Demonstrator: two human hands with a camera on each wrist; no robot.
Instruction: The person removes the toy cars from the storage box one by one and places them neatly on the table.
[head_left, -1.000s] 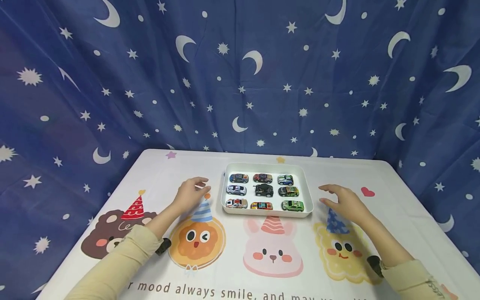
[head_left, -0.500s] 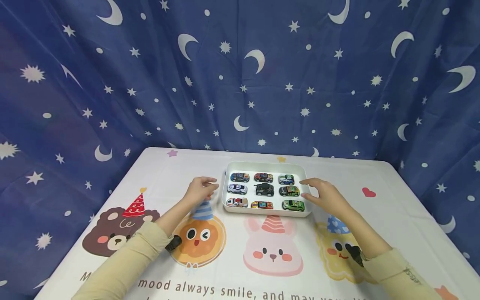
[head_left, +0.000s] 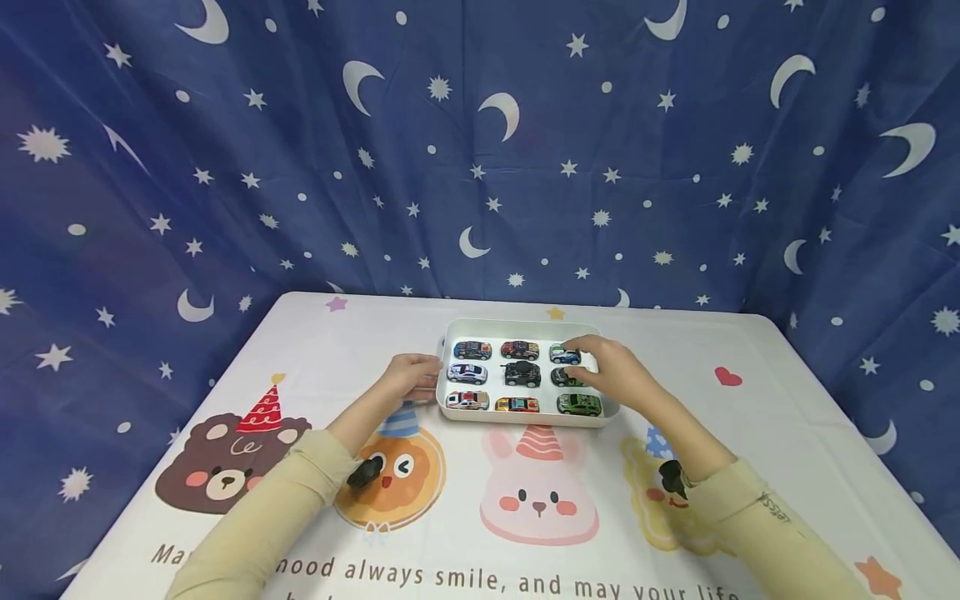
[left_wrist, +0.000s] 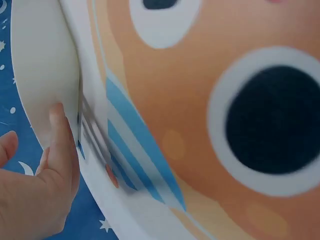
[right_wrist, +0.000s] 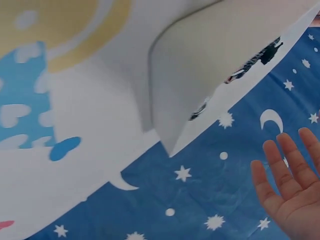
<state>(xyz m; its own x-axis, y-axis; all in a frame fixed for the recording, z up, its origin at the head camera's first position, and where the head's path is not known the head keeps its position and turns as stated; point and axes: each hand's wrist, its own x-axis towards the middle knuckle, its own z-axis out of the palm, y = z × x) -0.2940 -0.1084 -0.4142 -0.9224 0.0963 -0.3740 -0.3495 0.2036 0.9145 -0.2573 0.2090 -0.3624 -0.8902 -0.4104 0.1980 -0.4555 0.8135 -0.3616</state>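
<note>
A shallow white tray on the table holds several small toy cars set out in rows. Its middle spot has a black toy vehicle. At the tray's left wall is my left hand, fingers extended against the outside in the left wrist view. My right hand reaches over the tray's right wall, its fingertips at the blue, white and green toy car at the back right. The thumb hangs over a dark green toy car in the middle row. The right wrist view shows its fingers spread, holding nothing.
A green toy car sits in the front right corner of the tray, beside a red and yellow toy car. The white tablecloth carries printed cartoon figures. A blue star-patterned curtain hangs behind the table.
My right hand has moved left, from beside the tray to above its right-hand cars. My left hand has moved right, up to the tray's left wall. The cars keep their places.
</note>
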